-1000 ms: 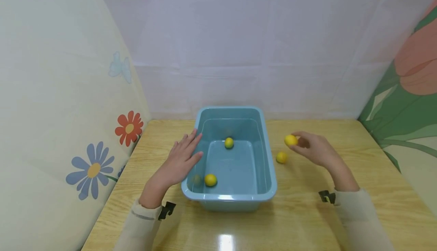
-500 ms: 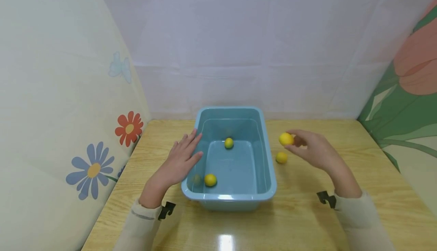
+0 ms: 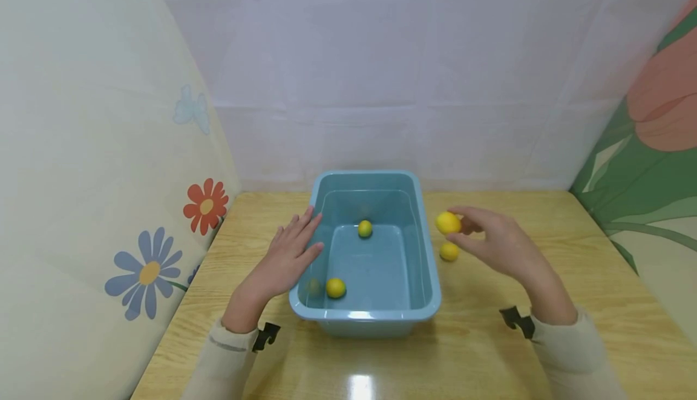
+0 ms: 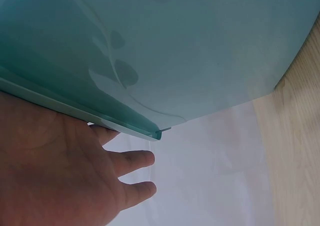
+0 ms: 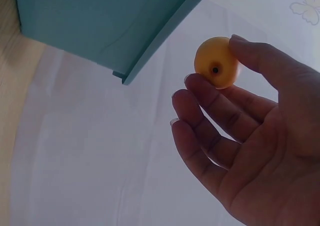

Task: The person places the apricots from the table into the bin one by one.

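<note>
My right hand [image 3: 503, 242] pinches a small yellow lemon [image 3: 448, 222] between thumb and fingers, raised just outside the right rim of a blue plastic tub [image 3: 430, 267]. The right wrist view shows a dark dimple on the held lemon [image 5: 216, 61]. Below it, a second lemon [image 3: 449, 252] lies on the table close to the tub wall. With fingers straight, my left hand [image 3: 291, 258] rests on the tub's left rim. Inside, one lemon [image 3: 365, 229] is near the far end and another lemon [image 3: 336, 288] near the front left corner.
The tub stands on a light wooden table [image 3: 490, 357]. A white cloth [image 3: 354, 73] hangs behind the table. Flower-printed panels flank it, a left panel [image 3: 81, 164] and a right panel [image 3: 664, 127].
My right hand has moved left with the pinched lemon, toward the tub's right rim. The left hand and the other lemons stay where they were.
</note>
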A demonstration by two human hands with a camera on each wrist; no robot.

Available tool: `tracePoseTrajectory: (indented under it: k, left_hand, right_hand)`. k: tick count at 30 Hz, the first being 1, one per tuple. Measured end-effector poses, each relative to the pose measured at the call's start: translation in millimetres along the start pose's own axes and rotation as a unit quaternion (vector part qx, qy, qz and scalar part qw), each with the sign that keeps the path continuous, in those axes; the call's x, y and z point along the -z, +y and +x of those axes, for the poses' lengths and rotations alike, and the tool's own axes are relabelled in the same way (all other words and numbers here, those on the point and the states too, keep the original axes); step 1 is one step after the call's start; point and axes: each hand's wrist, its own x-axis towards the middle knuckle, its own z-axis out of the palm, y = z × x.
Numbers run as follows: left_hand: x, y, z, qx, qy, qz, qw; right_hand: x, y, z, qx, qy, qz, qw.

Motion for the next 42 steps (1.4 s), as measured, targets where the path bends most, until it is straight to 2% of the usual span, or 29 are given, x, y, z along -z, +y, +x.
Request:
tracePoseTrajectory:
  k: [13, 26, 42]
  left_hand:
    - [0.9, 1.8, -0.9, 0.005, -0.003, -0.004, 1.0000]
    - [0.4, 0.5, -0.4, -0.001, -0.001, -0.005, 1.0000]
    - [-0.8, -1.3, 0.2, 0.002, 0.001, -0.009, 1.0000]
  right_hand:
    - [-2.5, -18.9, -0.4, 0.027, 0.001, 0.005, 1.000]
    - [-7.0, -32.9, 0.5, 0.039, -0.016, 0.005, 0.999]
    - [-17.4, -45.6, 2.0, 0.092, -0.016, 0.017, 0.995]
